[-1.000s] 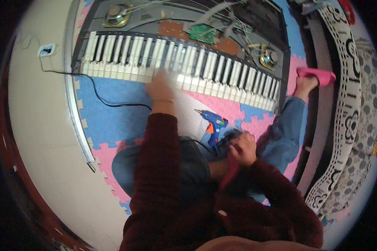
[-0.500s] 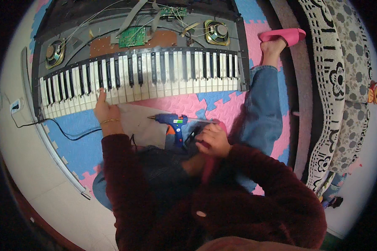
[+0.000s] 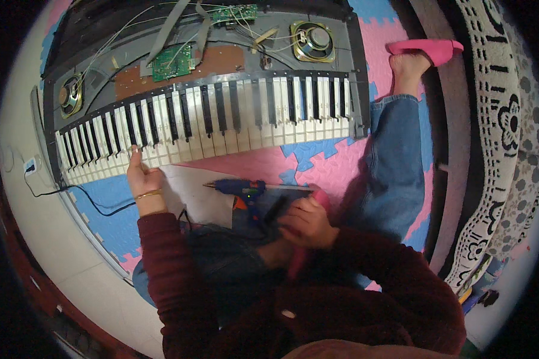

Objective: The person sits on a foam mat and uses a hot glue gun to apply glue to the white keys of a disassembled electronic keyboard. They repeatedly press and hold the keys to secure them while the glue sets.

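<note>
An opened electronic keyboard (image 3: 233,134) lies ahead of me, its white and black keys toward me. My left hand (image 3: 144,176) is at the front of the keys on the left, one finger stretched onto a white key and the others folded lower down. My right hand (image 3: 308,222) is closed near a pink slipper (image 3: 321,198), beside a blurred black object (image 3: 275,210); its grip is partly hidden. Between my hands a blue glue gun (image 3: 245,190) with an orange trigger lies with its nozzle pointing left. A clear-looking stick extends from its back toward my right hand.
The keyboard's casing exposes green circuit boards (image 3: 172,63), loose wires and two speakers (image 3: 313,42). A pale sheet (image 3: 194,194) lies under the glue gun on the pink and blue foam mat (image 3: 323,158). A black cord (image 3: 105,210) runs left; my outstretched leg (image 3: 395,155) borders the right.
The view has shifted a little. My left finger still touches the keys, lower in the picture. The black object by my right hand looks more blurred and has shifted position.
</note>
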### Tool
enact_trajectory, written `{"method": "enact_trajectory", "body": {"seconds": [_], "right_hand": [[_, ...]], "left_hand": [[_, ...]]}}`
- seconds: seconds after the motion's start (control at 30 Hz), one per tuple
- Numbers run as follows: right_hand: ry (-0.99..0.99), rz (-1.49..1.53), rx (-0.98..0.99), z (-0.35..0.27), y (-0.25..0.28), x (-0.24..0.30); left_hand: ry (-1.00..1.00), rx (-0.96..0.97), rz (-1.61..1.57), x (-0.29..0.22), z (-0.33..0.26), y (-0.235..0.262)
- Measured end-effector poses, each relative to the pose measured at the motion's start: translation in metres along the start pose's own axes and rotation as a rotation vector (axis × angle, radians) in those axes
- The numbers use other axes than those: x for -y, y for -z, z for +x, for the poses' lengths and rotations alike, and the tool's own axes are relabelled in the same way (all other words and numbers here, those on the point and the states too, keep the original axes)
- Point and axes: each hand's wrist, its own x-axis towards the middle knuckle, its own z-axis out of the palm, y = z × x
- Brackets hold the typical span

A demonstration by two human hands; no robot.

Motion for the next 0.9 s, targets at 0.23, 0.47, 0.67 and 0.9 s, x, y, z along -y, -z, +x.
{"method": "enact_trajectory", "body": {"seconds": [0.23,0.47,0.67,0.9], "right_hand": [[-0.015,0.000,0.009,0.001,0.002,0.004],[0.001,0.008,-0.043,0.004,-0.002,0.004],[-0.004,0.022,-0.017,0.003,-0.002,0.003],[-0.040,0.077,-0.175,0.023,0.009,-0.006]], "left_hand": [[-0.007,-0.050,-0.047,-0.002,0.010,0.000],[-0.057,-0.041,0.058,-0.002,0.024,0.011],[-0.015,0.041,0.047,-0.004,0.020,0.009],[-0.020,0.002,0.044,-0.002,0.015,0.007]]}}
